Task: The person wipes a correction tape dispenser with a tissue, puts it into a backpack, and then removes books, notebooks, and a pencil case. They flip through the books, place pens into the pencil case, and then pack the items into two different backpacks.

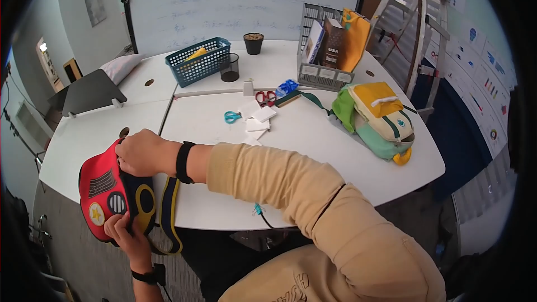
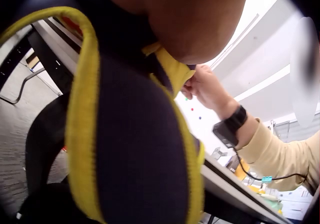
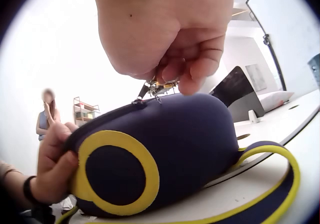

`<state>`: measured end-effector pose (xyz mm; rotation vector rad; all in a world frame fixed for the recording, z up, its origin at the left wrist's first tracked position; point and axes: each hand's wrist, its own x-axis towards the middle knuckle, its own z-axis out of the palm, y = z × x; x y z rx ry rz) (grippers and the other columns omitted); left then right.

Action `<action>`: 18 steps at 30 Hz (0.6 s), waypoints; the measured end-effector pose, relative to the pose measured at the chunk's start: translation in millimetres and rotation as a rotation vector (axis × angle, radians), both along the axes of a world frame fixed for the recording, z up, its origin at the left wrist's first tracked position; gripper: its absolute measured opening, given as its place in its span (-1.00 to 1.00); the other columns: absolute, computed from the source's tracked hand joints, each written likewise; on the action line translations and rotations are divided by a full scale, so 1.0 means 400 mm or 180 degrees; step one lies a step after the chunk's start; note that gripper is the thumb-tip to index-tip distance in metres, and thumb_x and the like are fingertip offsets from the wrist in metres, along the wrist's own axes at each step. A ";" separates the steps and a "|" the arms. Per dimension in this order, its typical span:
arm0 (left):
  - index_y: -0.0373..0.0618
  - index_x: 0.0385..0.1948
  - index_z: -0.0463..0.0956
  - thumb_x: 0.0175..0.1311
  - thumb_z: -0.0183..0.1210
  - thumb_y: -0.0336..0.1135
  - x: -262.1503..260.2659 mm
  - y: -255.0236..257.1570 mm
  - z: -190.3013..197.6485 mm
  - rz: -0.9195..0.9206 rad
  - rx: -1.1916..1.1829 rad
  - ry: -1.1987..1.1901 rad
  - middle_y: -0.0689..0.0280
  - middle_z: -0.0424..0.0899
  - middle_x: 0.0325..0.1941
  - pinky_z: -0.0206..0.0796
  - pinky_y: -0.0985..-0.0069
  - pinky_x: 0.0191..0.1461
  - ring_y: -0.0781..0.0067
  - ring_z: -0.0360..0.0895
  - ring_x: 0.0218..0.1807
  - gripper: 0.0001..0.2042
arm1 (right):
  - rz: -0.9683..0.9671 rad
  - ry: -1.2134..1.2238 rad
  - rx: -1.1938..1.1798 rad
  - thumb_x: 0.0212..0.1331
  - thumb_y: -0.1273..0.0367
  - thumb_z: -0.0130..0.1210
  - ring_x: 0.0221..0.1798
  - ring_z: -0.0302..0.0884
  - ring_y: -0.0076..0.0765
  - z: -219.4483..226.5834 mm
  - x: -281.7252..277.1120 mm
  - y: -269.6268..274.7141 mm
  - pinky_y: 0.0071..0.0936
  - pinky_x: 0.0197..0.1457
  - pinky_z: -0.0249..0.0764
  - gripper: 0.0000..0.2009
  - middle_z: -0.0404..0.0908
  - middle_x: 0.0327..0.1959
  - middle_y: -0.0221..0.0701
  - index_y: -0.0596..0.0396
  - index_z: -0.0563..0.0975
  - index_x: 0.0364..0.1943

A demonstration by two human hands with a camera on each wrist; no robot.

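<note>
A small red and navy backpack [image 1: 100,170] with a car-like front, a yellow star badge and yellow trim leans at the table's left front edge. My left hand [image 1: 127,235] grips its lower side, thumb and fingers at the zipper edge. At the upper end of the zipper, my right hand [image 1: 146,154] pinches a zipper pull with a small chain [image 3: 157,100], seen in the right wrist view; the fingertips partly hide the pull. A navy shoulder strap [image 2: 140,139] with yellow edging hangs down close to the left wrist camera.
Mid-table lie white cards [image 1: 257,124], teal scissors [image 1: 232,117] and red-handled scissors [image 1: 265,98]. Behind stand a teal basket [image 1: 198,70], a mesh cup [image 1: 229,70], a potted plant [image 1: 253,45] and a grey book rack [image 1: 324,77]. A green and yellow backpack [image 1: 380,117] lies right.
</note>
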<state>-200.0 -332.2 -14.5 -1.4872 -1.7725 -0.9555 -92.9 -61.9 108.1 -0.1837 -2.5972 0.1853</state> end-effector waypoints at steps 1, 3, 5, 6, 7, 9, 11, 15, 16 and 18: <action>-0.22 0.11 0.59 0.43 0.37 -0.61 -0.020 0.009 -0.011 -0.0022 -0.0023 -0.0067 0.06 0.59 0.15 0.27 -0.02 0.51 -0.10 0.51 0.29 -0.72 | 0.0048 -0.0038 -0.0111 0.52 0.05 0.22 -0.15 0.87 0.20 0.020 0.055 -0.003 0.10 -0.03 0.75 -0.60 0.86 -0.26 -0.10 0.16 0.71 -0.14; -0.23 0.16 0.57 0.45 0.34 -0.61 -0.061 0.038 -0.029 -0.0092 -0.0076 -0.0197 0.04 0.58 0.21 0.26 -0.04 0.53 -0.12 0.50 0.33 -0.69 | 0.0117 -0.0102 -0.0338 0.54 0.03 0.21 -0.08 0.90 0.22 0.042 0.180 0.008 0.10 0.06 0.77 -0.56 0.88 -0.15 -0.03 0.22 0.72 -0.07; -0.22 0.23 0.55 0.50 0.29 -0.60 -0.103 0.069 -0.046 0.0006 -0.0208 -0.0185 0.02 0.57 0.30 0.20 -0.02 0.60 -0.14 0.48 0.41 -0.67 | -0.0086 -0.0037 -0.0579 0.50 0.06 0.27 0.00 0.86 0.30 0.030 0.306 0.054 0.11 0.12 0.75 -0.59 0.85 -0.13 0.00 0.19 0.66 -0.07; -0.23 0.25 0.53 0.54 0.27 -0.59 -0.116 0.092 -0.038 0.0033 -0.0243 -0.0179 0.01 0.57 0.33 0.22 0.00 0.61 -0.15 0.48 0.45 -0.68 | -0.0179 0.0203 -0.0603 0.45 0.09 0.32 0.06 0.84 0.28 -0.006 0.366 0.100 0.10 0.14 0.73 -0.62 0.84 -0.06 -0.03 0.16 0.63 -0.04; -0.23 0.27 0.52 0.57 0.26 -0.57 -0.126 0.117 -0.029 0.0060 -0.0276 -0.0174 0.00 0.57 0.36 0.23 0.02 0.62 -0.16 0.47 0.48 -0.69 | -0.0399 0.0179 -0.0705 0.42 0.12 0.34 0.12 0.82 0.24 -0.024 0.445 0.141 0.09 0.16 0.72 -0.64 0.83 0.00 -0.07 0.13 0.62 0.00; -0.25 0.29 0.50 0.54 0.25 -0.59 -0.154 0.178 -0.015 0.0029 -0.0253 -0.0231 0.00 0.57 0.34 0.16 -0.05 0.64 -0.18 0.48 0.46 -0.65 | -0.0815 0.0377 -0.1024 0.40 0.15 0.39 0.08 0.79 0.18 -0.040 0.644 0.215 0.08 0.15 0.69 -0.65 0.79 -0.03 -0.10 0.09 0.63 0.04; -0.26 0.31 0.48 0.54 0.24 -0.58 -0.211 0.258 0.004 0.0039 -0.0375 -0.0381 0.01 0.59 0.31 0.20 -0.07 0.60 -0.16 0.52 0.43 -0.64 | -0.1950 0.0639 -0.1045 0.43 0.28 0.39 0.02 0.78 0.19 0.006 0.953 0.282 0.02 0.10 0.67 -0.73 0.75 -0.10 -0.06 0.15 0.62 -0.02; -0.29 0.32 0.49 0.51 0.30 -0.56 -0.173 0.293 0.070 0.0245 -0.0614 -0.0546 -0.01 0.63 0.24 0.35 -0.02 0.47 -0.14 0.60 0.37 -0.60 | -0.3044 0.1285 -0.0318 0.49 0.32 0.38 0.23 0.74 0.26 0.023 1.328 0.285 0.01 0.33 0.67 -0.63 0.75 0.13 0.01 0.21 0.57 0.22; -0.30 0.32 0.49 0.48 0.33 -0.55 -0.200 0.306 0.070 -0.0094 -0.0552 -0.0729 -0.03 0.64 0.23 0.40 -0.01 0.44 -0.16 0.62 0.35 -0.58 | -0.3567 0.1095 0.0013 0.53 0.25 0.38 0.28 0.75 0.23 0.022 1.465 0.290 -0.03 0.39 0.65 -0.58 0.74 0.22 0.03 0.24 0.57 0.27; -0.31 0.32 0.49 0.47 0.33 -0.57 -0.098 0.350 0.134 -0.0095 -0.0266 -0.0559 -0.03 0.66 0.22 0.41 -0.01 0.44 -0.15 0.62 0.32 -0.57 | -0.4517 0.0924 0.0258 0.60 0.14 0.34 0.37 0.74 0.24 0.018 1.680 0.251 -0.07 0.48 0.63 -0.45 0.72 0.35 0.08 0.28 0.55 0.41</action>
